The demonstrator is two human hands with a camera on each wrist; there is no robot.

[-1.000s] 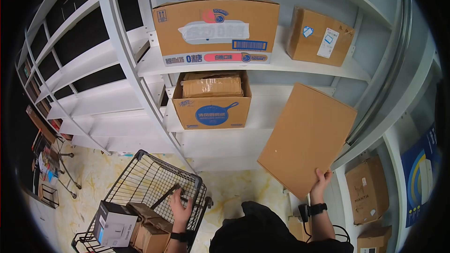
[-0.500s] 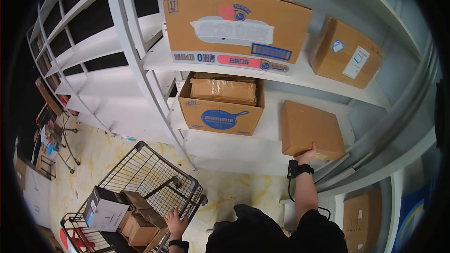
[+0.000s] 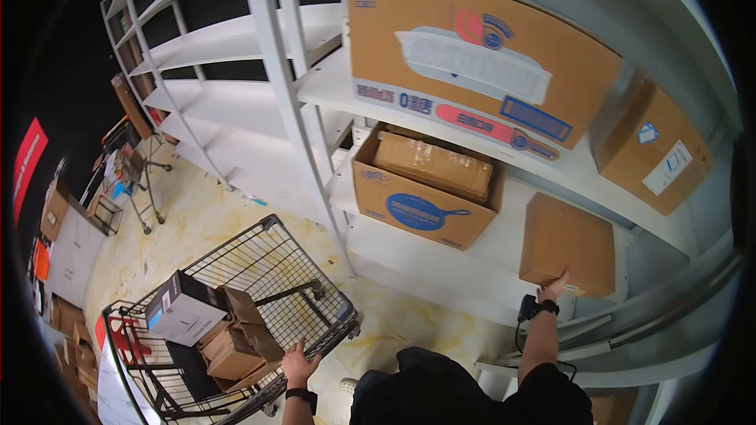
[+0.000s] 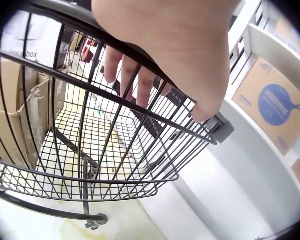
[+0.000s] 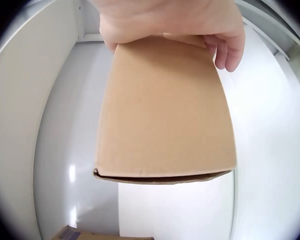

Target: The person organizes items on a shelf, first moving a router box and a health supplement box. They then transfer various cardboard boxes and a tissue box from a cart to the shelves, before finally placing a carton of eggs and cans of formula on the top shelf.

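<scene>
A plain brown cardboard box point(image 3: 568, 240) lies on the lower white shelf, at the right. At its near end is my right hand point(image 3: 553, 288), holding it there; in the right wrist view the palm covers the end of the box point(image 5: 167, 110) and the fingers point(image 5: 225, 52) reach past one edge. My left hand point(image 3: 299, 365) rests on the side rim of a black wire shopping cart point(image 3: 270, 224). Seen from the left wrist, its spread fingers point(image 4: 127, 75) hang over the rim point(image 4: 90, 87) into the basket.
In the cart lie a white-and-black box point(image 3: 185, 311) and brown cartons point(image 3: 236, 350). A carton with a blue pan print point(image 3: 425, 208) stands left of my box. Above are a large carton point(image 3: 480, 55) and a smaller taped one point(image 3: 657, 145). A shelf post point(image 3: 287, 86) rises between bays.
My right hand has brought the tilted box down onto the lower shelf and farther in. My left hand has lowered onto the cart rim. The head view has turned left.
</scene>
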